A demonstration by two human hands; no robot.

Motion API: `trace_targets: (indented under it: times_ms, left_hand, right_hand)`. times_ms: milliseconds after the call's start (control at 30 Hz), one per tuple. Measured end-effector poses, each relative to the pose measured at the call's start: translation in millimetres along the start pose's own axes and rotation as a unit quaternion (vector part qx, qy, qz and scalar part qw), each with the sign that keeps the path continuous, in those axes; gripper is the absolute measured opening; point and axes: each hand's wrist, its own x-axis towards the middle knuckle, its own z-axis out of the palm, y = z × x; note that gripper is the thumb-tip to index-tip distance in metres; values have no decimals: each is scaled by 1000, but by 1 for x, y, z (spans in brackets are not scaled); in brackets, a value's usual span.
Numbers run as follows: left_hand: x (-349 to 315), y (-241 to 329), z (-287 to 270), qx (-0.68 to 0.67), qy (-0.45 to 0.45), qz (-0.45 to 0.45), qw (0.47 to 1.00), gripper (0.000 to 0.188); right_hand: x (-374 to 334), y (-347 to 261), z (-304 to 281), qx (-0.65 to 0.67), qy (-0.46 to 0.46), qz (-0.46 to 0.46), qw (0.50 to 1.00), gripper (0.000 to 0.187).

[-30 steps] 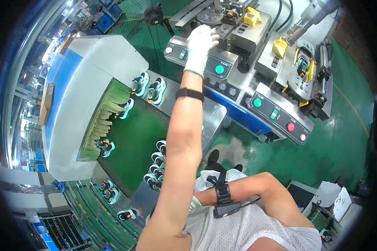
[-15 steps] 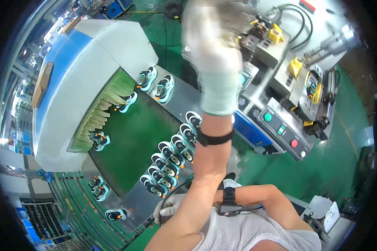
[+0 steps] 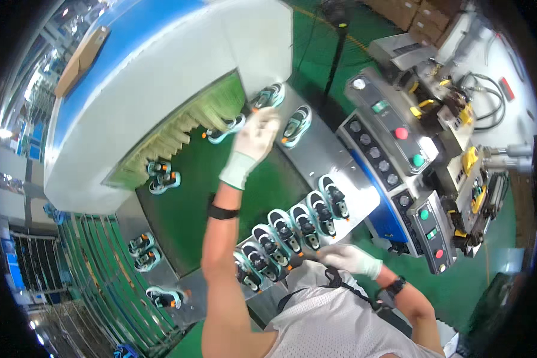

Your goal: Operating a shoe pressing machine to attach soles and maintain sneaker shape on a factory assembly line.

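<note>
My left hand, in a white glove, reaches over the green belt. It is beside a dark sneaker with a pale teal sole at the fringed opening. Another sneaker stands just beyond the fingers, and one more is to their right. The left fingers are blurred, so their grip is unclear. My right hand, also gloved, is low at the near side with fingers stretched leftward. It is close to the near ends of a row of several similar sneakers on the metal ledge.
A large white and blue machine housing with a fringed curtain rises at the left. At the right stands a machine with button panels and yellow clamp parts. More sneakers are at the left, beside metal roller rails.
My left hand has swung from the right-hand machine to the sneakers by the curtain. My right hand has moved rightward, out from beneath my left arm. The view has shifted.
</note>
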Motion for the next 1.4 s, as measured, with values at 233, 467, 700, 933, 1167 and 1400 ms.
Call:
trace_targets:
  times_ms: [233,467,700,933,1167,1400]
  left_hand:
    - [-101,-231,-253,312,155,-288,892,51]
    - [-186,-369,-310,389,308,-390,776,72]
    - [-189,-382,-251,380,384,-310,782,39]
    - [-182,-242,-148,287,191,-209,915,24]
    - [-127,-44,51,185,-118,-6,976,14]
    - [-62,124,235,150,-334,335,868,17]
  right_hand:
    - [-60,62,-51,146,332,151,920,37]
    - [-88,102,-30,203,337,318,863,30]
    - [-47,90,-49,-75,201,309,926,29]
    - [43,-10,-37,-94,236,101,962,35]
    - [48,-71,-4,-157,236,-88,955,68]
    - [-55,-21,-41,-6,507,-191,840,67]
